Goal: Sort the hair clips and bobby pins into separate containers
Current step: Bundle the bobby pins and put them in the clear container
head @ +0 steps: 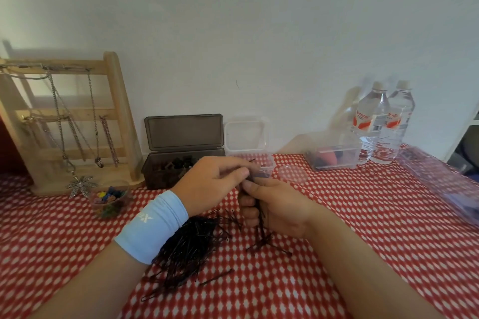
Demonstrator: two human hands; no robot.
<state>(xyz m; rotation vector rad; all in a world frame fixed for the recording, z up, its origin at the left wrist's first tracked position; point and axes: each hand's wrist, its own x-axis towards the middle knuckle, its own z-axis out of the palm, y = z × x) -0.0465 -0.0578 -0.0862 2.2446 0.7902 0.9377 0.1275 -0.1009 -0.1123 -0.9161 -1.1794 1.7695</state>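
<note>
While loose bobby pins [186, 248] lie heaped lower ctr, w/ dark clip box [181, 168] behind at mid-frame, I see left hand [210, 184] pinching top of pin bundle [260, 217] before clear container [269, 163]; right hand [282, 210] fisted round bundle.

I seem to be at home: my bench [363, 215] wears a red-and-white patterned cloth against a plain white wall [259, 33], with a wooden stand [114, 101] of necklaces [62, 124] and two water bottles [383, 124].
</note>
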